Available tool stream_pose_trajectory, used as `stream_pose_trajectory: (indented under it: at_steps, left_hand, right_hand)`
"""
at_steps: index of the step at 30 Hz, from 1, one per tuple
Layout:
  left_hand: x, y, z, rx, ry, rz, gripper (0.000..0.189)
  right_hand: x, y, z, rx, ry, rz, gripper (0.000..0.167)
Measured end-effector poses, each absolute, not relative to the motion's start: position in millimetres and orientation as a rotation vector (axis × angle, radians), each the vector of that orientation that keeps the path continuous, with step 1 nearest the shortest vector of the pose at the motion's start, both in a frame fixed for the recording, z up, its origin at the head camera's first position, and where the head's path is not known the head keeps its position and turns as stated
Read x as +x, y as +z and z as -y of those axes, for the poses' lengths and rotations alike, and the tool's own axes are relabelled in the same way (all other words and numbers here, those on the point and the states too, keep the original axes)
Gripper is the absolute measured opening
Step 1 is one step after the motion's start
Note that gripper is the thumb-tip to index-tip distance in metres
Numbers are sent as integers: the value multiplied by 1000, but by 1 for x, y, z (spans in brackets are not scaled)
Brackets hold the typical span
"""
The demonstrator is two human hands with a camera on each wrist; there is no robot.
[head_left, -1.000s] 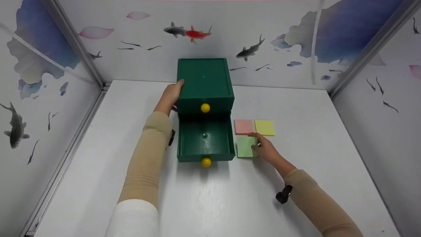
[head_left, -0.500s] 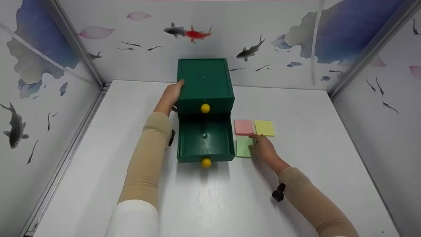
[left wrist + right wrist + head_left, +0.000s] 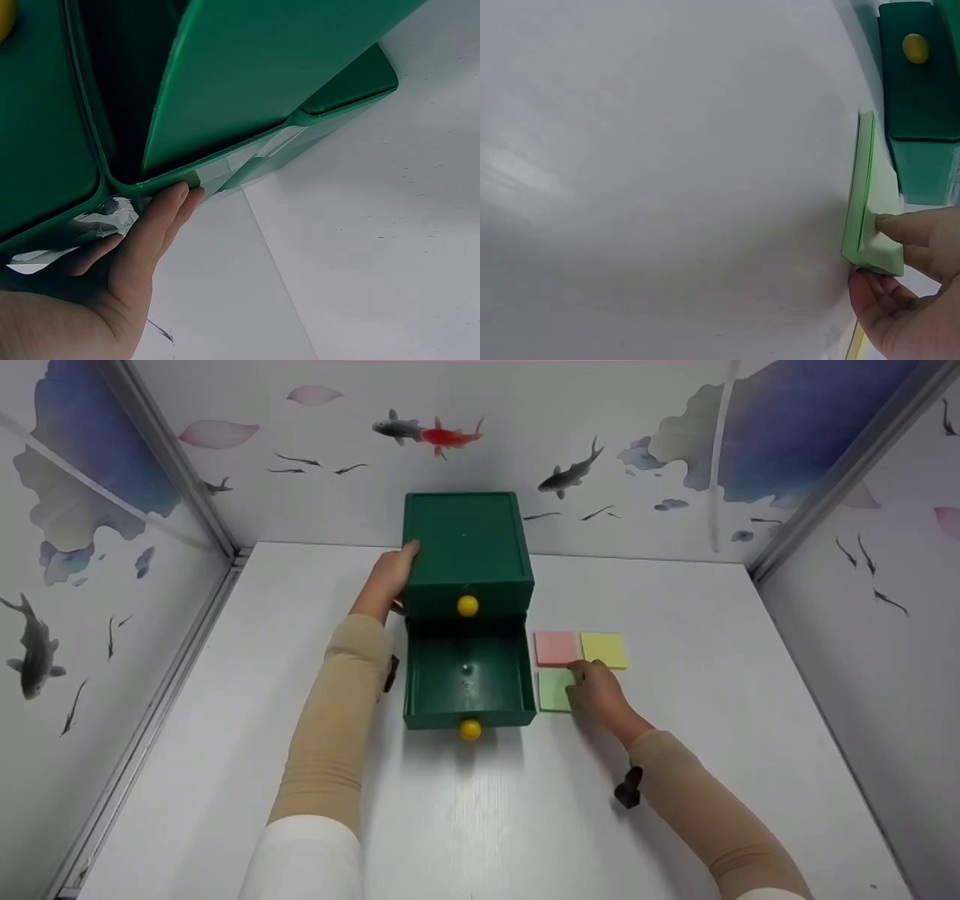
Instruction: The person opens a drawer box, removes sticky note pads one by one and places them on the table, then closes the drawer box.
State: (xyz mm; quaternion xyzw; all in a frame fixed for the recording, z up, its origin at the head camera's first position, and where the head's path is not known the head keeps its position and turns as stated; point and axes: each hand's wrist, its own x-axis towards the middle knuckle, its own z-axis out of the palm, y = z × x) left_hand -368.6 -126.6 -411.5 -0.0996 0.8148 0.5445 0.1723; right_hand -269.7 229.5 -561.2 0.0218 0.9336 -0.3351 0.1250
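A green two-drawer cabinet [image 3: 465,540] stands against the back wall, its lower drawer [image 3: 471,675] pulled out with nothing visible inside. My left hand [image 3: 391,576] rests along the cabinet's left side, fingers extended in the left wrist view [image 3: 139,262]. To the right of the drawer lies a pad of green sticky notes [image 3: 553,691]. My right hand [image 3: 602,697] holds that pad by its right end, thumb and fingers at its edges, covering part of it. Behind it lie a pink sticky note pad [image 3: 555,649] and a yellow sticky note pad [image 3: 603,651], side by side.
Yellow round knobs mark the upper drawer [image 3: 468,605] and the lower one. The white tabletop [image 3: 465,825] is bounded by printed panels at the back [image 3: 315,502] and on both sides.
My right hand has moved slightly left and away from me, shifting the green sticky note pad closer to the drawer and the pink pad. My left hand and the cabinet have stayed put.
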Motion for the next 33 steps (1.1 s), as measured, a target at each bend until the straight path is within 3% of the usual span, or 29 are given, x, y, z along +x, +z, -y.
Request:
stream_pose_trajectory:
  at_steps: [19,33]
  left_hand:
    - [-367,-408,127,-300,1551,-2299,74]
    - [-367,-409,127,-278,1554,-2300,75]
  right_hand:
    - [-276,-559,-237,-5,-899,-2805,46]
    - [-262,-541,-233,-57,-782,-2766,48]
